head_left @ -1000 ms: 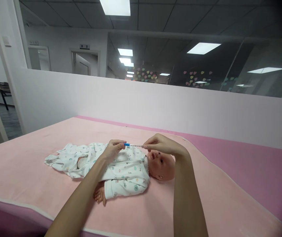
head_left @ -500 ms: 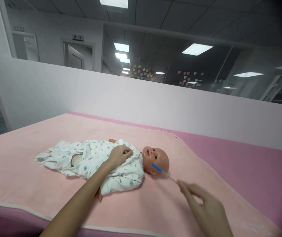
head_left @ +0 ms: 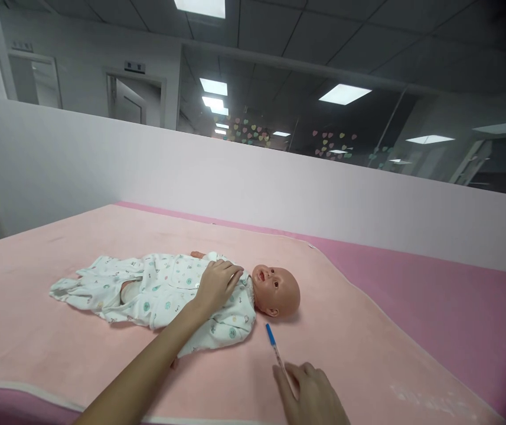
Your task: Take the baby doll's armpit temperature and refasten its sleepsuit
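Observation:
A baby doll [head_left: 274, 289] in a white printed sleepsuit [head_left: 164, 295] lies on its back on a pink blanket [head_left: 58, 260], head to the right. My left hand [head_left: 219, 283] rests flat on the doll's chest with its fingers stretched out. My right hand [head_left: 310, 392] is low at the bottom edge, to the right of the doll. Its thumb and forefinger pinch the near end of a thin thermometer [head_left: 274, 348] with a blue tip. The thermometer lies low over the blanket and points toward the doll's head.
The blanket covers a darker pink mattress [head_left: 447, 307]. A low white partition wall [head_left: 279, 183] runs along the far side, with dark glass and ceiling lights above it. Doorways show at the back left.
My right hand took the thermometer away from above the doll's chest and swung it down to the blanket on the right. My left hand let go of it and settled on the chest.

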`<state>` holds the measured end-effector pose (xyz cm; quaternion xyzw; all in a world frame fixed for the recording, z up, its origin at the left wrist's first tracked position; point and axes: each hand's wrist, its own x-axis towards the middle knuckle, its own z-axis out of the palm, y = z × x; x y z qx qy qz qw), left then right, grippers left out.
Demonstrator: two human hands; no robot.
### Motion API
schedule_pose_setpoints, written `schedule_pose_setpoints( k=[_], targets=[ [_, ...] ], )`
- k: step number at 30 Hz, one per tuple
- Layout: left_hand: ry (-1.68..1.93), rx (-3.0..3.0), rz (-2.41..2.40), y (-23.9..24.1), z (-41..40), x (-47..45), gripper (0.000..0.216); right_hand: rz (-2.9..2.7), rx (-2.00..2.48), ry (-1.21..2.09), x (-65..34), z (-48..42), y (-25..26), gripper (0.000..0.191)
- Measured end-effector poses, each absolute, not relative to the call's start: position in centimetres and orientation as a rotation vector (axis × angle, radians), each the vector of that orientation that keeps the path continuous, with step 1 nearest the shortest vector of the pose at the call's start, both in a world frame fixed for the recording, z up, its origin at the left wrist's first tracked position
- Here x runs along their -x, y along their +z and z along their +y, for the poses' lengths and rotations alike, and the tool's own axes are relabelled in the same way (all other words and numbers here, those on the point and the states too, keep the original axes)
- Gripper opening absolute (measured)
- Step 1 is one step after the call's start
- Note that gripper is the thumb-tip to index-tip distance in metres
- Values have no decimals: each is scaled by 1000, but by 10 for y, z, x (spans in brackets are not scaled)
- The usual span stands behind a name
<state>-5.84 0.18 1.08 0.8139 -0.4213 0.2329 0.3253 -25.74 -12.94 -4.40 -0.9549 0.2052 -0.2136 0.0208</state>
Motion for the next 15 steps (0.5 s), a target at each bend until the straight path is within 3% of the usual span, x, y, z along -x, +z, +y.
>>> schedule_pose_setpoints(
  k=[6, 10, 15],
  targets=[
    [397, -2234, -1051, 5, -3, 54, 39, 387, 2981, -691, 166, -107, 13, 22],
    [402, -2280, -1049, 6, -2, 50, 37, 294, 3177, -752, 118, -99, 0, 18],
    [342, -2180, -1038, 3, -3, 46, 22, 70, 2899, -1172, 115, -109, -31, 26]
  ],
)
